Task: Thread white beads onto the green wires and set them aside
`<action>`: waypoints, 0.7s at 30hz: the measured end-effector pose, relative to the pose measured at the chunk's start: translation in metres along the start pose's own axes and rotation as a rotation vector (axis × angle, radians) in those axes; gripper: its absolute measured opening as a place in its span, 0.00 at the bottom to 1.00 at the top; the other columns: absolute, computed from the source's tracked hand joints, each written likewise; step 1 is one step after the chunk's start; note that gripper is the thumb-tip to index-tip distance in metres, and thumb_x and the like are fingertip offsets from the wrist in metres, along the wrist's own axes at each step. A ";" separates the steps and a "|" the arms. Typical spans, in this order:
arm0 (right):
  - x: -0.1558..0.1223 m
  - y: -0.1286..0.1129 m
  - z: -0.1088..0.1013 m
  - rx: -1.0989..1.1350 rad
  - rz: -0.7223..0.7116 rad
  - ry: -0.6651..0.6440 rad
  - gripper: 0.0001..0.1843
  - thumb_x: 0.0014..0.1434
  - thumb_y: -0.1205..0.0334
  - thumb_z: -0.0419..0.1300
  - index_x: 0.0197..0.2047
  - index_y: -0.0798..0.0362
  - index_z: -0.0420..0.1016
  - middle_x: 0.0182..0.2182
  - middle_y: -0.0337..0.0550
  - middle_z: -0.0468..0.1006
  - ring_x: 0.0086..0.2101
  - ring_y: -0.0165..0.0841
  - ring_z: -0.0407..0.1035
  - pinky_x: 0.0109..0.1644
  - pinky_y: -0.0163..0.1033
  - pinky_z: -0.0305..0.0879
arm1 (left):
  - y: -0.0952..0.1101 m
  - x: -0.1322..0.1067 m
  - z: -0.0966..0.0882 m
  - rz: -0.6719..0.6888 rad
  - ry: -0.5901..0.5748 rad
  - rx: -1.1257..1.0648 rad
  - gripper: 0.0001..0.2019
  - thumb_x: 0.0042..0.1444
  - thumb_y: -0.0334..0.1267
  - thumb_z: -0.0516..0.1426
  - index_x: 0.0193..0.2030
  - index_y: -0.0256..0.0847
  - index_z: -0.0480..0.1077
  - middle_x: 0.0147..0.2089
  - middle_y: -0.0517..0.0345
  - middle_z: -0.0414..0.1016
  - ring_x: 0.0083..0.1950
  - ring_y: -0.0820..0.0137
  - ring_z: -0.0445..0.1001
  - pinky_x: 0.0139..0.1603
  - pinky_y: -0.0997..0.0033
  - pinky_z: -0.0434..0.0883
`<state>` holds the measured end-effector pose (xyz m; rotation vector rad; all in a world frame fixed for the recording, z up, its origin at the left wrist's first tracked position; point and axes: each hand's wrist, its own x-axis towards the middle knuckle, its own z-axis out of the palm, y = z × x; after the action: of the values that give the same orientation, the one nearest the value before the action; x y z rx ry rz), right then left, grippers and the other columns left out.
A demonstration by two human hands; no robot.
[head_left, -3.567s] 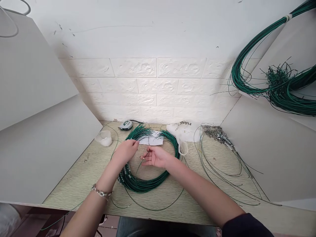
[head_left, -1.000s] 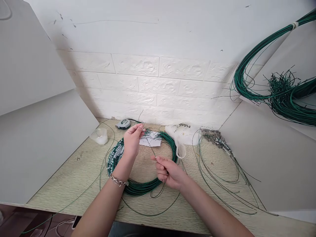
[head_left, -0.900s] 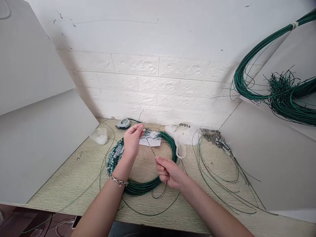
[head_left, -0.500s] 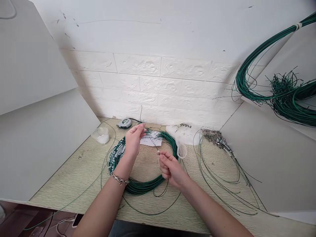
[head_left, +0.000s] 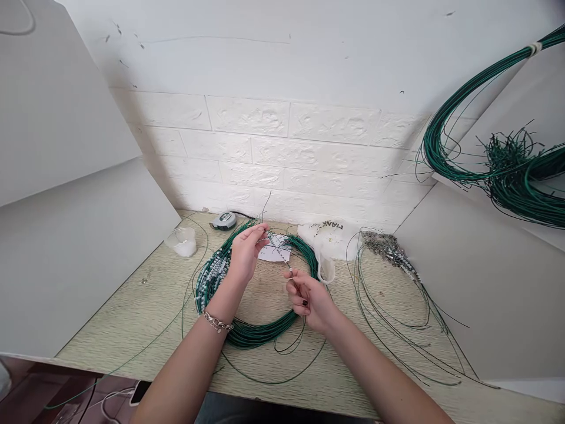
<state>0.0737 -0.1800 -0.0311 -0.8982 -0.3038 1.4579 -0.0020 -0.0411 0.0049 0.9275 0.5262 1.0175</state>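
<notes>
Between my hands runs a thin dark cord (head_left: 278, 251) with small pale beads on it, slanting down to the right. My left hand (head_left: 248, 250) pinches its upper part, and a free end sticks up above the fingertips. Lower down, my right hand (head_left: 309, 297) is closed on the same cord, thumb and forefinger just below a white bead; a small dark thing shows among its fingers, too small to name. Beneath both hands lies a big coil of green cords (head_left: 260, 335), with many white beads on its left side. A sheet of paper (head_left: 273, 253) lies behind the cord.
A clear cup with white contents (head_left: 183, 242) and a tape measure (head_left: 225, 221) stand at the back left. A white plastic bag (head_left: 333, 241) lies at the back. Beaded cords (head_left: 392, 250) spread at the right, and a green bundle (head_left: 445, 159) hangs above them.
My left hand has shifted slightly right with the cord. The fingers of my right hand have loosened somewhat, and its bead end sits a little further right.
</notes>
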 end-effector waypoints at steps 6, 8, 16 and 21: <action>0.002 0.001 -0.004 0.015 -0.030 0.019 0.13 0.48 0.54 0.60 0.31 0.55 0.66 0.17 0.31 0.59 0.14 0.17 0.46 0.12 0.24 0.40 | -0.001 -0.002 0.001 -0.004 -0.018 -0.006 0.11 0.38 0.37 0.61 0.30 0.32 0.73 0.34 0.54 0.72 0.28 0.80 0.66 0.30 0.80 0.67; 0.003 0.002 -0.003 -0.008 -0.055 0.064 0.14 0.46 0.55 0.62 0.31 0.57 0.68 0.19 0.33 0.62 0.15 0.17 0.50 0.13 0.24 0.47 | -0.001 -0.002 0.001 -0.006 -0.016 -0.010 0.11 0.38 0.37 0.61 0.30 0.32 0.73 0.33 0.53 0.72 0.28 0.80 0.66 0.30 0.80 0.67; 0.004 0.001 -0.001 -0.115 -0.113 0.152 0.17 0.41 0.57 0.65 0.29 0.59 0.66 0.19 0.33 0.63 0.14 0.16 0.47 0.13 0.23 0.40 | -0.001 -0.001 0.001 -0.009 -0.026 -0.023 0.11 0.38 0.36 0.60 0.30 0.32 0.73 0.33 0.53 0.72 0.29 0.78 0.66 0.30 0.79 0.66; 0.002 -0.001 0.004 -0.294 -0.203 0.245 0.16 0.42 0.54 0.62 0.28 0.56 0.63 0.15 0.29 0.58 0.13 0.16 0.42 0.13 0.25 0.34 | -0.001 -0.003 0.003 -0.021 -0.024 -0.023 0.11 0.38 0.36 0.60 0.30 0.32 0.73 0.33 0.53 0.73 0.29 0.78 0.66 0.30 0.78 0.66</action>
<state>0.0720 -0.1768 -0.0291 -1.2341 -0.4203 1.1192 -0.0009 -0.0454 0.0052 0.9111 0.5027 0.9905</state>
